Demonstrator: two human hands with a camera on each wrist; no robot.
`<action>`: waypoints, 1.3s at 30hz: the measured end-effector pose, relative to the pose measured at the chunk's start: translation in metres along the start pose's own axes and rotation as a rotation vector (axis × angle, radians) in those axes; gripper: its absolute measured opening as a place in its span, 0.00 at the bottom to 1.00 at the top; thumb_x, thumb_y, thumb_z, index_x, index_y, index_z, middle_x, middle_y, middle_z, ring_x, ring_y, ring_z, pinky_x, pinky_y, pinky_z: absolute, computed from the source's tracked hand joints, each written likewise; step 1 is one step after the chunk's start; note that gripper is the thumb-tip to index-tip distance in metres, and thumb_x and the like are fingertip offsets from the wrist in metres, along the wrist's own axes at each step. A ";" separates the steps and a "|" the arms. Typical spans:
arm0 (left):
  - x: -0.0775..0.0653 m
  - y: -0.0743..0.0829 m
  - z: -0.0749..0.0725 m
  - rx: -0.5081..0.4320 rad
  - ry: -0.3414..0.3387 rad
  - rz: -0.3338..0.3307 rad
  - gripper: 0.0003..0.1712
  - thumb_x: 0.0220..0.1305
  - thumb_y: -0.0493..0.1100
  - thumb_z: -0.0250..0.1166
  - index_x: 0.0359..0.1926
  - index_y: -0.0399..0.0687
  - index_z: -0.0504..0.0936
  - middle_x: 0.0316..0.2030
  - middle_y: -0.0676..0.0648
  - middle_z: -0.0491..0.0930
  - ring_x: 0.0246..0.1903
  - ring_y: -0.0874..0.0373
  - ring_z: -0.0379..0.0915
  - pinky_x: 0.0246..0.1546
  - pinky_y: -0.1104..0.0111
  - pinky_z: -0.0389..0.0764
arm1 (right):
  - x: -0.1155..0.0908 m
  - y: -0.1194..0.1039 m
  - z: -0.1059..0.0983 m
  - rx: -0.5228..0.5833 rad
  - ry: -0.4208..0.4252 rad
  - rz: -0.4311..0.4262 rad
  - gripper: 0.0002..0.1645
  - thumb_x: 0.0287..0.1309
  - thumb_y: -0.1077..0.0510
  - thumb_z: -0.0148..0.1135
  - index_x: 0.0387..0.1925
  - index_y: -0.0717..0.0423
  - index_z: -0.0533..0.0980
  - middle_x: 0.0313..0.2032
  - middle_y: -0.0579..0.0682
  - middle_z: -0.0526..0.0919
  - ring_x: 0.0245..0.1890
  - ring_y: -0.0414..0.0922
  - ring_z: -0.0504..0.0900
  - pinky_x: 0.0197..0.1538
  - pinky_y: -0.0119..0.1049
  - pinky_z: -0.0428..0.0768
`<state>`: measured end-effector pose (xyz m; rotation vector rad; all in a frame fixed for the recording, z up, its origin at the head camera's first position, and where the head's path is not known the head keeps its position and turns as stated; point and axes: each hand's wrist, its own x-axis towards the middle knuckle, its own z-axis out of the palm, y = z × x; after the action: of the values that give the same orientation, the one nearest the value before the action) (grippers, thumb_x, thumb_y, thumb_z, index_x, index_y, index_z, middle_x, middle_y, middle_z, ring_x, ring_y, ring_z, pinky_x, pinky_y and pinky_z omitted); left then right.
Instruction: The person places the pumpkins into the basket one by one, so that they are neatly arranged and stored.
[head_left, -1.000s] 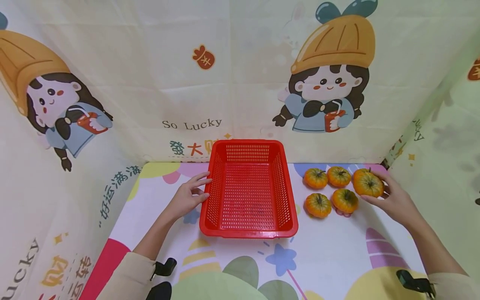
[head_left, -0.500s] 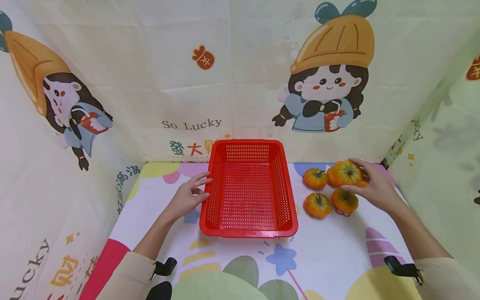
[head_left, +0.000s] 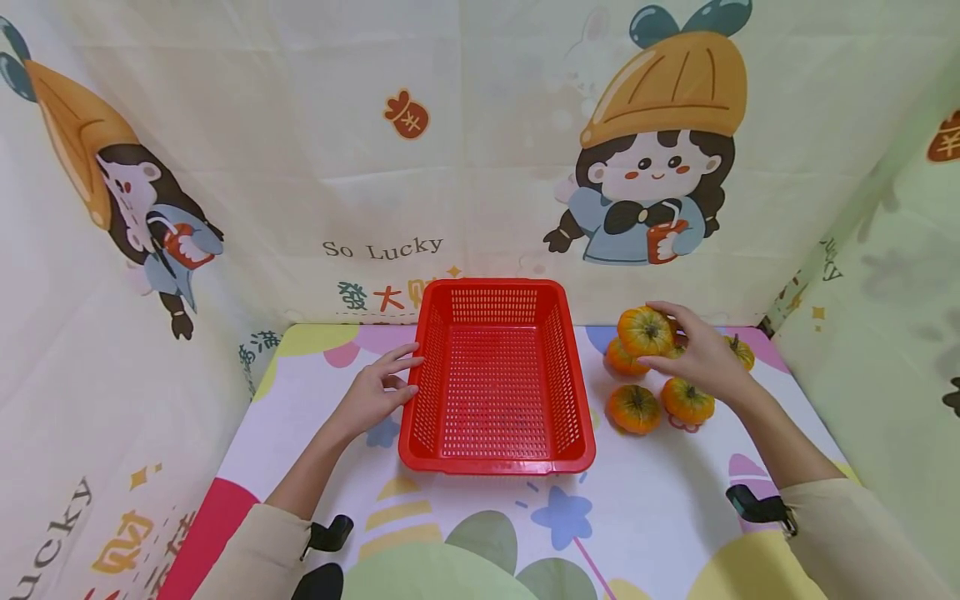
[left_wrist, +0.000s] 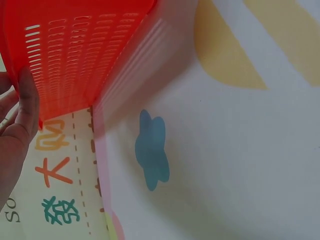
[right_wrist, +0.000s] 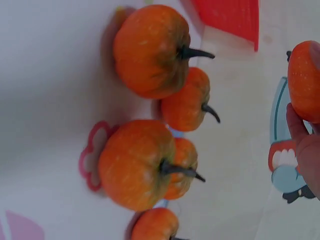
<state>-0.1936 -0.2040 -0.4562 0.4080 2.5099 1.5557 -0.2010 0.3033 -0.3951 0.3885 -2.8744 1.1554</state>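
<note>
My right hand (head_left: 699, 354) holds a small orange pumpkin (head_left: 646, 332) between thumb and fingers, above the back-left pumpkin (head_left: 625, 360) on the table. In the right wrist view, the held pumpkin (right_wrist: 304, 82) is at the right edge, cut off by the frame. Several more pumpkins stand on the table, including a front-left one (head_left: 634, 409), a front-right one (head_left: 687, 401) and a far-right one (head_left: 741, 352); another is mostly hidden behind my right fingers. My left hand (head_left: 378, 389) grips the left rim of a red plastic basket (head_left: 497, 467), with its thumb (left_wrist: 28, 102) against the outer side.
The perforated basket stands at the middle of the table (head_left: 480, 542), left of the pumpkins, with nothing inside. A printed cloth wall (head_left: 495, 167) rises directly behind the table, and more printed cloth hangs at both sides.
My right hand has carried its pumpkin left from the far right, passing over the back row. The far-right pumpkin has come into sight behind it. My left hand and the basket stay put.
</note>
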 end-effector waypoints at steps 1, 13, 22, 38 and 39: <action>0.000 0.000 0.000 -0.001 -0.002 0.001 0.31 0.67 0.34 0.67 0.71 0.40 0.75 0.78 0.45 0.62 0.40 0.50 0.83 0.39 0.68 0.88 | 0.003 -0.002 0.002 0.002 -0.002 -0.004 0.52 0.57 0.52 0.78 0.77 0.53 0.61 0.71 0.62 0.68 0.64 0.62 0.74 0.54 0.25 0.82; 0.000 0.000 0.000 -0.015 -0.009 0.012 0.31 0.67 0.34 0.68 0.70 0.39 0.75 0.77 0.44 0.62 0.40 0.48 0.82 0.38 0.70 0.87 | 0.046 -0.029 0.032 0.067 -0.085 -0.001 0.53 0.55 0.55 0.79 0.76 0.48 0.60 0.71 0.55 0.68 0.66 0.56 0.73 0.61 0.57 0.82; 0.000 -0.001 0.000 -0.008 -0.009 0.019 0.31 0.66 0.34 0.68 0.70 0.38 0.75 0.77 0.43 0.62 0.41 0.48 0.82 0.39 0.70 0.87 | 0.078 -0.050 0.049 0.065 -0.141 -0.037 0.52 0.54 0.56 0.79 0.76 0.50 0.61 0.71 0.54 0.70 0.66 0.55 0.72 0.62 0.56 0.82; 0.001 -0.001 0.000 0.012 -0.008 0.002 0.31 0.67 0.34 0.68 0.70 0.41 0.75 0.77 0.48 0.63 0.40 0.50 0.82 0.38 0.68 0.88 | 0.134 -0.087 0.084 0.036 -0.220 -0.067 0.51 0.54 0.56 0.79 0.75 0.52 0.62 0.68 0.56 0.73 0.64 0.55 0.73 0.65 0.53 0.80; 0.001 -0.001 0.000 0.014 -0.006 0.004 0.31 0.67 0.34 0.68 0.70 0.41 0.75 0.77 0.47 0.63 0.40 0.50 0.82 0.38 0.68 0.88 | 0.138 -0.088 0.088 0.036 -0.227 -0.069 0.51 0.54 0.56 0.79 0.75 0.52 0.62 0.67 0.57 0.73 0.64 0.55 0.73 0.65 0.53 0.80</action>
<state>-0.1952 -0.2045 -0.4572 0.4195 2.5189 1.5369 -0.3070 0.1511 -0.3839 0.6550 -3.0032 1.2281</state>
